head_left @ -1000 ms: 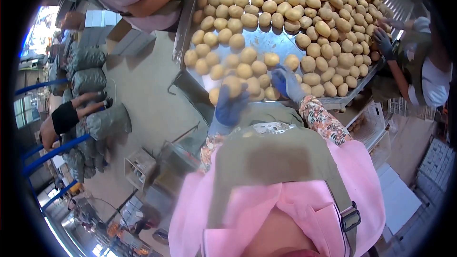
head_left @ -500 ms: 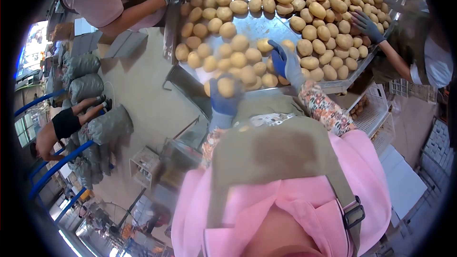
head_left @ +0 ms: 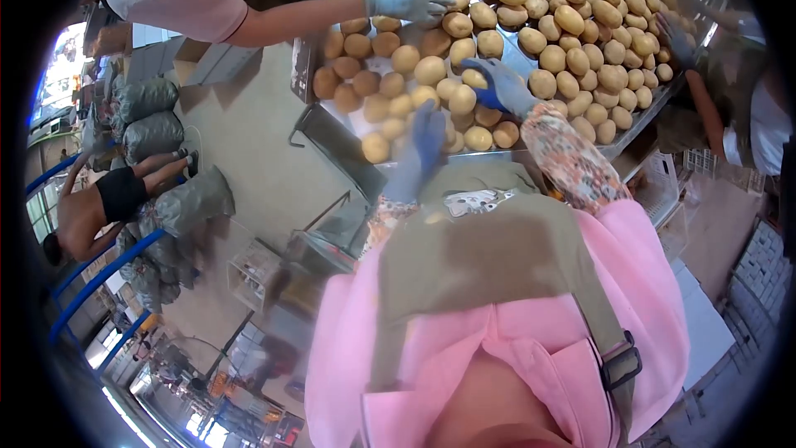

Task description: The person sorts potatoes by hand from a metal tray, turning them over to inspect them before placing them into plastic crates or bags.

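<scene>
Yellow-brown potatoes (head_left: 572, 21) cover much of a metal sorting table (head_left: 365, 129) in front of me. My right hand (head_left: 507, 91), in a blue and grey glove, has its fingers and thumb around a potato (head_left: 474, 79) near the middle of the table. My left hand (head_left: 421, 149), gloved the same way, is over the near edge among loose potatoes. Motion smears its fingers, and I cannot make out any potato in it. Another potato (head_left: 376, 148) lies just left of that hand.
A co-worker's gloved hand (head_left: 412, 2) reaches over the potatoes from the left. Another co-worker's hand (head_left: 676, 37) touches the pile at the right. White crates (head_left: 659, 187) stand below the table's right side. Full sacks (head_left: 195, 203) and a bending person (head_left: 120, 195) are farther left.
My left hand has moved right and forward, and the potato it held no longer shows in it. My right hand now encloses a potato. The left co-worker's hand has reached farther over the table.
</scene>
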`<state>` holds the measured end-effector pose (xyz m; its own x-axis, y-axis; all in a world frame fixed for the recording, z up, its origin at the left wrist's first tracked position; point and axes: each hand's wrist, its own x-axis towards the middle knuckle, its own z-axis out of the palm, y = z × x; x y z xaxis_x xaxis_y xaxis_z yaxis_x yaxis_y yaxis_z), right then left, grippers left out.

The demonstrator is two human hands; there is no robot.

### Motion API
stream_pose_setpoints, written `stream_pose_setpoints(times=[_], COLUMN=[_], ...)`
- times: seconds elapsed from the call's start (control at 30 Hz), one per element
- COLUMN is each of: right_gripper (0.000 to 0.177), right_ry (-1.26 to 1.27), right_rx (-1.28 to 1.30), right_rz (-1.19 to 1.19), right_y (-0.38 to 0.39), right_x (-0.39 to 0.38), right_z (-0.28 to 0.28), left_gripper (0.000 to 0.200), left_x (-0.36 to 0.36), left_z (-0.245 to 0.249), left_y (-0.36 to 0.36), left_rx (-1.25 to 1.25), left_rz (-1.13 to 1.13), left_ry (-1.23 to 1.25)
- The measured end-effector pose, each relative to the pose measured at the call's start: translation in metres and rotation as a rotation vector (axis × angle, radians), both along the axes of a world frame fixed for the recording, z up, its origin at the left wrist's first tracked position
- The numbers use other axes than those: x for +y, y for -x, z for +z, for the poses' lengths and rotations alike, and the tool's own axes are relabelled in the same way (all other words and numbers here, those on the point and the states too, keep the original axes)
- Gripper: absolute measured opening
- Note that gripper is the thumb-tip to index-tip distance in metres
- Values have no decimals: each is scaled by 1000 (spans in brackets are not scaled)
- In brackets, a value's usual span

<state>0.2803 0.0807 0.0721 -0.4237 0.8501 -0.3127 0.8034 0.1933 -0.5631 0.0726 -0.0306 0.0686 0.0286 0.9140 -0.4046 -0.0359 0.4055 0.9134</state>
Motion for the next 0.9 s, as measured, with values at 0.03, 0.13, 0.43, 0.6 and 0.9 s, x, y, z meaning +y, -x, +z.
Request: stream_pose_setpoints(times=[0.03,0.13,0.43,0.6,0.9], right_gripper=[42,42,59,59,49], right_ry=[40,841,728,194,1256], right_rx=[266,1173,1652,1084,1988], right_rz=[-110,-586,-791,-556,-787], right_y=[-3,-23,4,-1,-4], right_x=[-8,-27,-71,-86,-88], right_z=[5,-12,31,1,33], left_gripper=[46,50,83,83,88], left_x=[2,8,12,21,13], left_z=[-12,-7,-2,-30,-34], left_y=[1,3,-20,-26,-8], left_rx=[147,380,973,1024,1109], left_rz=[-85,-295,-395,-391,-474], left_ry=[-74,-89,-401,-455,-322])
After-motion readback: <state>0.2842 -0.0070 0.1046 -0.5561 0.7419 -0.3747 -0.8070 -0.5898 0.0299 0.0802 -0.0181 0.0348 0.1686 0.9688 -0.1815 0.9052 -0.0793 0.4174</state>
